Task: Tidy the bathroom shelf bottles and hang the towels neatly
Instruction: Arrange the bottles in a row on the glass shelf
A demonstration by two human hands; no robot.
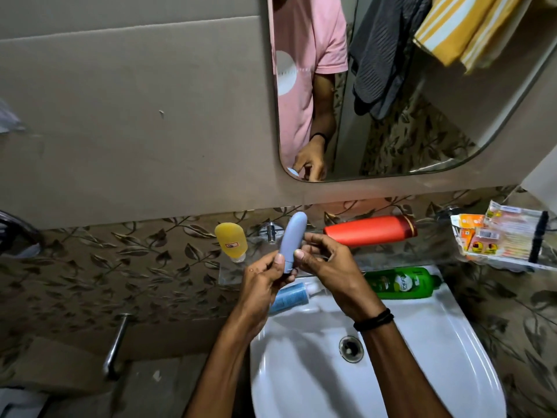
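Note:
My left hand and my right hand both grip a pale blue-grey bottle, holding it upside down above the glass shelf. On the shelf a small yellow bottle stands cap down at the left, and a red bottle lies on its side at the right. A green bottle lies on the back rim of the sink. A blue tube lies on the rim under my left hand. A grey towel and a yellow striped towel show in the mirror.
The white sink with its drain is below my arms. The mirror hangs on the wall above the shelf. A wire rack of orange sachets is fixed at the right. A metal tap lever sticks out at the lower left.

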